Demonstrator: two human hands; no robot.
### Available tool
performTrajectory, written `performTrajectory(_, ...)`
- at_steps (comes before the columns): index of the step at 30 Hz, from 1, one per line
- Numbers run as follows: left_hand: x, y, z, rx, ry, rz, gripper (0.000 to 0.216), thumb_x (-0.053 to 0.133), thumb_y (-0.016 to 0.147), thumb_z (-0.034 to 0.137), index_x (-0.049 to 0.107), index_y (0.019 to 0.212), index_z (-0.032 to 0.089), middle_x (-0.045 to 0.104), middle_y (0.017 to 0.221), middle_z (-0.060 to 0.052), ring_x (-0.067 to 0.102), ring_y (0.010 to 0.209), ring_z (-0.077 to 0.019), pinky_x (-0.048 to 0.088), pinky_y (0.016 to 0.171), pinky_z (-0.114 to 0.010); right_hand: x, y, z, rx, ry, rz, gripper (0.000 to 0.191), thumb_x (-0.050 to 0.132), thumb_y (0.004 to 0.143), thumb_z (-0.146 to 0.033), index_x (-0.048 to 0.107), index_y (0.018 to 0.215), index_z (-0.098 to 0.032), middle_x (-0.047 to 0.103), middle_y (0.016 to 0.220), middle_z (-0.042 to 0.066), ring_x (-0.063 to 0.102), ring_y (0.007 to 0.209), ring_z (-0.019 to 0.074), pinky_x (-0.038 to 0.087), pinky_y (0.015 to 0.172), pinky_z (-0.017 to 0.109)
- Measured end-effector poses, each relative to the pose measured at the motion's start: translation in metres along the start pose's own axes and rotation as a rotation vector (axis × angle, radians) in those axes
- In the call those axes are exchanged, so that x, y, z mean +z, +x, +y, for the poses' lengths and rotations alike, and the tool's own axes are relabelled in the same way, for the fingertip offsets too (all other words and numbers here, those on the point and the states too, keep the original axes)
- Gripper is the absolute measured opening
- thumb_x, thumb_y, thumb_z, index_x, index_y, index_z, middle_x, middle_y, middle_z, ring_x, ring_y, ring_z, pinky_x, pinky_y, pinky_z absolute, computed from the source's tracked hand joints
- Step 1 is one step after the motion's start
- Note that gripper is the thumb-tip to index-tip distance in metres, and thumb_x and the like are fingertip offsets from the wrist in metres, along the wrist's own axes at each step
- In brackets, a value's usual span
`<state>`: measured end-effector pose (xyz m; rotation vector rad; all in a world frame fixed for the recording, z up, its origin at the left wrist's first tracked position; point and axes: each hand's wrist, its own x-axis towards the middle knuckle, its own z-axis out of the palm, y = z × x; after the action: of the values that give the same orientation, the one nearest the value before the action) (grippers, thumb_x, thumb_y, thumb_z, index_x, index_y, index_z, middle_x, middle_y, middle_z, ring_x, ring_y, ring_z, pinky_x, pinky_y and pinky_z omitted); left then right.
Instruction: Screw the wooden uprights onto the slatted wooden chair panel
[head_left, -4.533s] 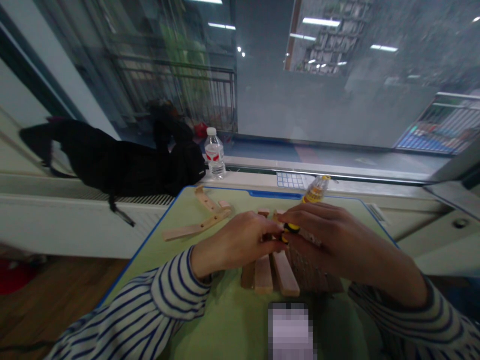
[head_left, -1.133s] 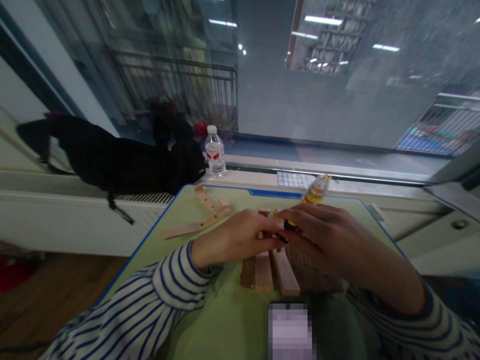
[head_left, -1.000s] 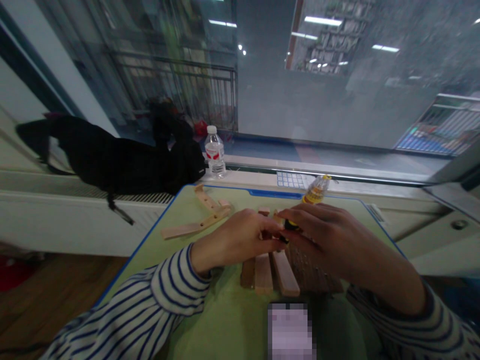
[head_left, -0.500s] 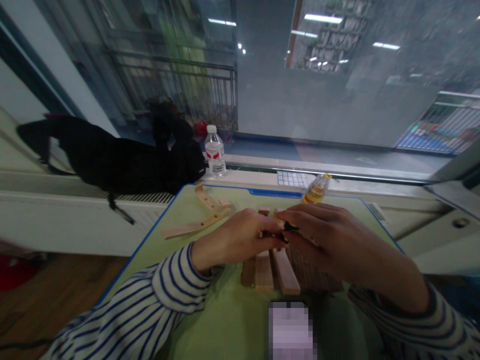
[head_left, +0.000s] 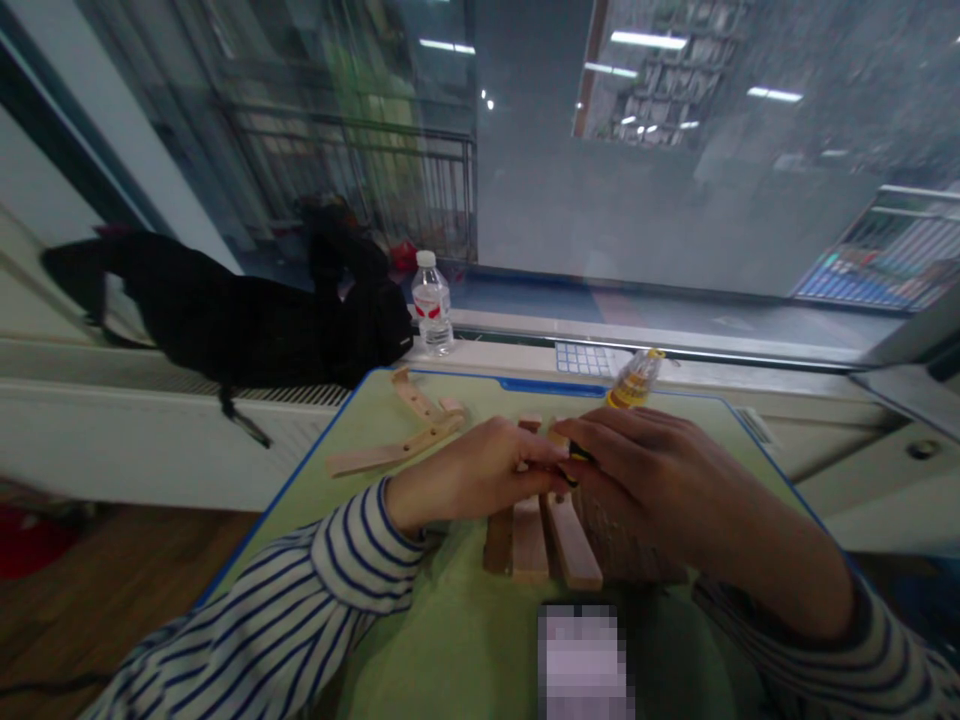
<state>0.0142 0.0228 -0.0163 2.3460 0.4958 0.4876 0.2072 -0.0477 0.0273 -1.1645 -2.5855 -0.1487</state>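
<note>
My left hand (head_left: 480,470) and my right hand (head_left: 660,485) meet over two pale wooden strips. Between their fingertips shows a small black-and-yellow tool (head_left: 580,452); its kind is hidden by my fingers. My right hand is closed on it from the right. My left thumb and fingers are pinched against its near end, above the strips. The left wooden strip (head_left: 530,550) and the right wooden strip (head_left: 576,550) lie side by side on a dark brown board (head_left: 630,550), with their far ends showing beyond my hands.
Joined wooden pieces with holes (head_left: 397,455) lie at the left of the green tabletop (head_left: 442,640). A blurred phone-like object (head_left: 581,660) is near me. A yellow-capped bottle (head_left: 634,380) stands at the back right. A water bottle (head_left: 433,305) and black bag (head_left: 277,325) rest by the window.
The whole view has shifted very slightly. Both hands keep nearly the same position and grip; the wooden strips look unmoved.
</note>
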Motion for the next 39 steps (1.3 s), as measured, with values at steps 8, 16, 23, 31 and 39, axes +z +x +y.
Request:
performTrajectory(8,0.001,0.0,0.01,-0.11,0.144,0.044,0.014,0.064,0.083,0.025,0.072,0.094,0.023,0.068,0.079,0.001,0.059,0.07,-0.0116,0.036,0.06,-0.02,0.0,0.0,0.0,0.005,-0.003,0.004,0.027,0.048,0.093,-0.026,0.056,0.117,-0.016,0.065,0.098,0.007,0.062,0.084,0.0206,0.052,0.076,0.039)
performTrajectory(16,0.003,0.0,0.007,-0.079,0.13,0.039,0.01,0.061,0.085,0.025,0.07,0.085,0.021,0.068,0.082,0.002,0.061,0.077,-0.0124,0.038,0.063,-0.02,-0.009,0.001,-0.002,-0.003,0.109,-0.009,0.025,0.044,0.095,-0.027,0.056,0.114,-0.016,0.064,0.108,0.007,0.061,0.097,0.0189,0.05,0.084,0.035)
performTrajectory(23,0.003,-0.001,-0.001,-0.022,0.018,0.018,0.01,0.059,0.087,0.022,0.068,0.086,0.019,0.067,0.082,0.002,0.06,0.078,-0.0106,0.039,0.066,-0.018,-0.006,0.0,-0.004,-0.003,0.065,-0.024,0.025,0.046,0.094,-0.024,0.055,0.116,-0.014,0.066,0.1,0.008,0.063,0.09,0.0206,0.052,0.08,0.038)
performTrajectory(31,0.002,-0.001,-0.004,0.016,-0.043,0.001,0.014,0.057,0.089,0.022,0.068,0.085,0.017,0.067,0.08,0.001,0.059,0.074,-0.009,0.04,0.067,-0.018,-0.002,0.001,-0.004,-0.026,0.008,0.019,0.022,0.046,0.095,-0.026,0.058,0.109,-0.015,0.066,0.102,0.011,0.064,0.094,0.0216,0.053,0.08,0.039)
performTrajectory(39,0.001,-0.001,0.002,-0.019,0.051,0.021,0.011,0.059,0.087,0.021,0.07,0.087,0.019,0.067,0.08,0.001,0.059,0.075,-0.0101,0.039,0.065,-0.018,-0.004,0.001,-0.004,0.012,0.032,-0.025,0.022,0.046,0.094,-0.024,0.057,0.111,-0.015,0.065,0.099,0.009,0.063,0.091,0.0198,0.052,0.08,0.038)
